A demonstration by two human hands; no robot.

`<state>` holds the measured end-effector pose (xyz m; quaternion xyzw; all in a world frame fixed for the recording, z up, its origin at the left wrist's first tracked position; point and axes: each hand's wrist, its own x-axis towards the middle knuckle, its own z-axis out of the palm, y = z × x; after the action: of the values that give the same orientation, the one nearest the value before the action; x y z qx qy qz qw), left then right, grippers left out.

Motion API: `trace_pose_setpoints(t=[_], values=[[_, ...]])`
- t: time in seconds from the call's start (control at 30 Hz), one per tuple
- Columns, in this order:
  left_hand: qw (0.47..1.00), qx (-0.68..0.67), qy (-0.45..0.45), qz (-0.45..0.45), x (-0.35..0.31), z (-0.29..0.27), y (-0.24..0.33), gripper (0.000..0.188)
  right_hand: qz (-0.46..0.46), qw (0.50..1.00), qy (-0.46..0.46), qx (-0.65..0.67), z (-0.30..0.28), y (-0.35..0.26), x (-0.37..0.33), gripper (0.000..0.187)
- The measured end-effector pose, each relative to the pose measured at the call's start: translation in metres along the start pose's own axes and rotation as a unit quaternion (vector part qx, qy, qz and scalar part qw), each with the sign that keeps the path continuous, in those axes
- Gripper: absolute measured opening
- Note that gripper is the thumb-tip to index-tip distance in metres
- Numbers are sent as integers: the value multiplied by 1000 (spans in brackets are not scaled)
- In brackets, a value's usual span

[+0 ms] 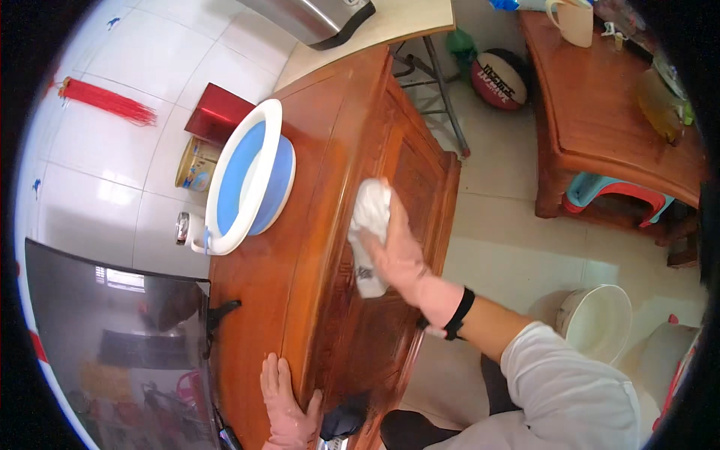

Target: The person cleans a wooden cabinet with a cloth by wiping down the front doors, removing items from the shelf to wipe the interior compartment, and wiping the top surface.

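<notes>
My right hand (403, 262), in a pale pink glove, presses a white cloth (373, 206) against the carved front of a reddish-brown wooden cabinet (319, 161), just below its top edge. The cloth is bunched under my fingers, and its lower end hangs against the wood. Also gloved in pink, my left hand (286, 409) rests on the cabinet top near the front edge, its fingers stretched out and holding nothing. A blue and white collapsible basin (277, 184) stands tilted on the cabinet top, against the things by the wall.
Left of my left hand stands a television (120, 352). A red box (217, 112) and a tin (196, 163) sit behind the basin. Rightward are a wooden table (600, 82), a basketball (499, 79) and a white bucket (598, 322) on the floor. A folding table (412, 19) adjoins the cabinet's far end.
</notes>
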<state>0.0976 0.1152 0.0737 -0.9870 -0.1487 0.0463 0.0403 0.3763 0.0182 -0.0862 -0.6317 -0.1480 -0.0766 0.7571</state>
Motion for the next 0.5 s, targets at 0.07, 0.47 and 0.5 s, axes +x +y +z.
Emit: trace_pose_setpoints(t=[0.07, 0.47, 0.5], values=[[1000, -3, -12, -10, 1, -4, 8, 95, -25, 999, -13, 23, -9, 13, 24, 79], [1000, -29, 5, 3, 4, -8, 5, 98, 214, 969, 44, 118, -25, -1, 101, 72], [1000, -25, 3, 0, -1, -10, 6, 98, 270, 946, 45, 173, -37, -9, 133, 70]])
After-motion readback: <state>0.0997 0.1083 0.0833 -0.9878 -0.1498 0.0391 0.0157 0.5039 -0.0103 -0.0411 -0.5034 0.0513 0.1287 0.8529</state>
